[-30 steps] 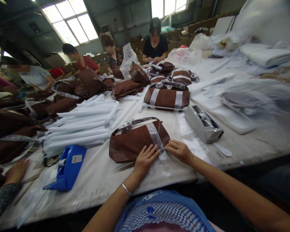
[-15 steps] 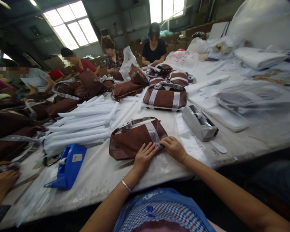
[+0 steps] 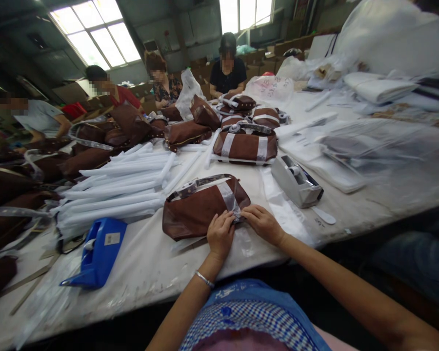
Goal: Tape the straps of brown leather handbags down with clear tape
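A brown handbag (image 3: 190,214) lies in front of me on the table, its handle wrapped in clear film. Near its right end a translucent plastic strip (image 3: 227,196) runs across the bag. My left hand (image 3: 221,235) is at the bag's lower front edge, fingers curled and closed on the strip's crumpled lower end. Just to its right, my right hand (image 3: 262,223) pinches at the same end, fingertips pressed together by the bag's corner. The fingertips partly hide what they grip.
A blue tape dispenser (image 3: 101,251) stands left, a grey tape dispenser (image 3: 296,181) right. White padded rolls (image 3: 113,190) are stacked behind, beside piled brown bags (image 3: 14,185). A strapped handbag (image 3: 246,147) sits farther back. Plastic sheets (image 3: 395,146) cover the right side. Several people work across the table.
My left hand has gone from lying flat on the bag to curled fingers at the strip's lower end. A co-worker's hand at the far left has gone from view.
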Motion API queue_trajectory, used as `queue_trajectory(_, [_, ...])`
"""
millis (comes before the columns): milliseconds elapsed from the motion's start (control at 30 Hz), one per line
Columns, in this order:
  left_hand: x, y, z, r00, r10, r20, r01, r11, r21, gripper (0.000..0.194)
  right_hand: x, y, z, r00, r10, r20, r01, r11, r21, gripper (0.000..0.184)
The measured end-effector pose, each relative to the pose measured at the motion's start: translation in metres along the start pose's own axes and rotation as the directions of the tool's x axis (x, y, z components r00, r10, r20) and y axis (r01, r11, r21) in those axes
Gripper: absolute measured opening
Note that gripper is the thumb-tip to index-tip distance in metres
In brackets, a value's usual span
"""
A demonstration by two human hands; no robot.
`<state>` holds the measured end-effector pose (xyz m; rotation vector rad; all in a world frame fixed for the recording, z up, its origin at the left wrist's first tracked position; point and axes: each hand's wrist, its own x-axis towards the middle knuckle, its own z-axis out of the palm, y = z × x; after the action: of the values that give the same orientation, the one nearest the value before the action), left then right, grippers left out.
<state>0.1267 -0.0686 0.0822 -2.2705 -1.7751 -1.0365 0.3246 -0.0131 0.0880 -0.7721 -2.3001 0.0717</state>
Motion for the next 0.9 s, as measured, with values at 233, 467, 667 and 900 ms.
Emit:
queue_trajectory(233, [-0.001,0.0,-0.001,1.0,0.007,-0.021,-0.008,0.999,-0.034,0.029,-0.036,-0.014,-0.035,0.908,-0.155,0.39,0.065,0.97,0.233,0.07])
queue_trajectory(467, [0.0,0.0,-0.002,0.999,0.021,-0.024,-0.022,0.999,-0.038,0.03,-0.017,-0.012,-0.022,0.828,-0.238,0.508,0.05,0.933,0.355,0.066])
queue_trajectory(667, [-0.002,-0.001,-0.001,0.999,0.024,-0.03,-0.025,0.999,-0.036,0.03,-0.014,-0.005,0.003,0.904,-0.344,0.253,0.271,0.921,0.281,0.042])
queue_trajectory(900, [-0.002,-0.002,-0.001,0.999,0.031,-0.029,-0.032,0.999,-0.039,0.028,-0.016,-0.016,0.001,0.974,-0.202,0.104,0.187,0.973,0.135,0.022])
